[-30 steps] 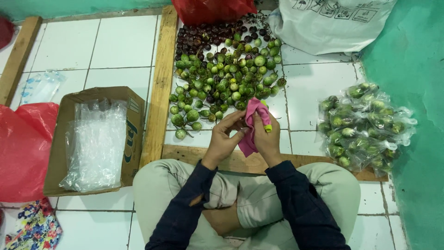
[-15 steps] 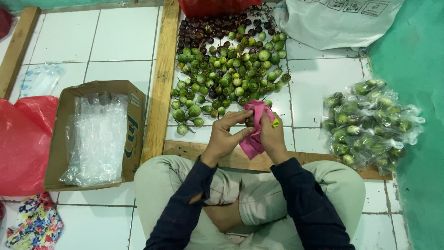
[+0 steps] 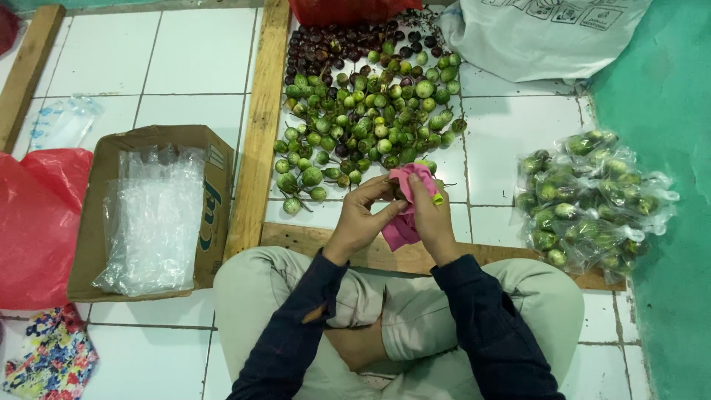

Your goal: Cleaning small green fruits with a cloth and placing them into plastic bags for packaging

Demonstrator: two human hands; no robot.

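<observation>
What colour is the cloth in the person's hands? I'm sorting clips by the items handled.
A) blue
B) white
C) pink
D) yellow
C: both the left hand and the right hand grip a pink cloth, held just in front of the pile of small green fruit on the tiled floor.

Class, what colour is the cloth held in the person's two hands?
Pink; the cloth shows best in the head view, the only one.
</observation>
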